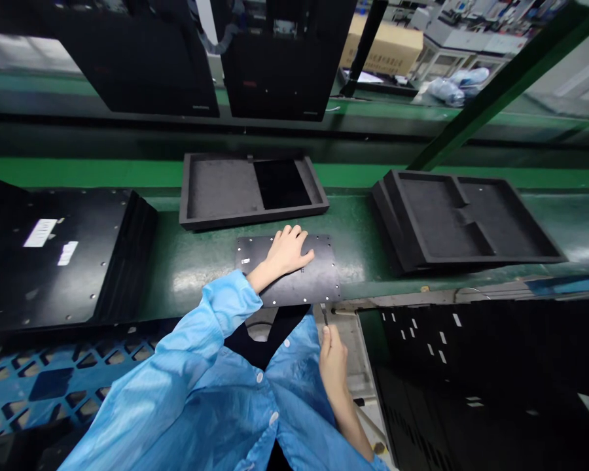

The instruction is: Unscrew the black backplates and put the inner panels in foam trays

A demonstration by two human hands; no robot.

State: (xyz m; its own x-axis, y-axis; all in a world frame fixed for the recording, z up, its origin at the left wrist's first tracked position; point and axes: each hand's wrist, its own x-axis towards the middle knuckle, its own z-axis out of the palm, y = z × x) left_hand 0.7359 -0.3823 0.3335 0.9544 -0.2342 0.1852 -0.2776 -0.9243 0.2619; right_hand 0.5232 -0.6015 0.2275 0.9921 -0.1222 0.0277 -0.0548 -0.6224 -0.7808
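Observation:
A dark rectangular plate [314, 278] with small pale dots along its edges lies on the green bench, its near side at the bench's front edge. My left hand [287, 252] rests on top of it, fingers spread, holding nothing. Below the plate's near right corner, my right hand [334, 356] is closed around a thin tool [324, 314], whose flat metal tip points up at the plate's edge. Most of the tool's handle is hidden in the fist. Behind the plate stands a grey foam tray [220, 186] with a glossy black panel [282, 184] in its right part.
Stacked black panels [73, 261] with white labels stand at the left. Foam trays [476, 219] are stacked at the right. Large black panels [279, 65] hang beyond the bench. A blue lattice crate [52, 386] is at lower left, dark panels [485, 373] at lower right.

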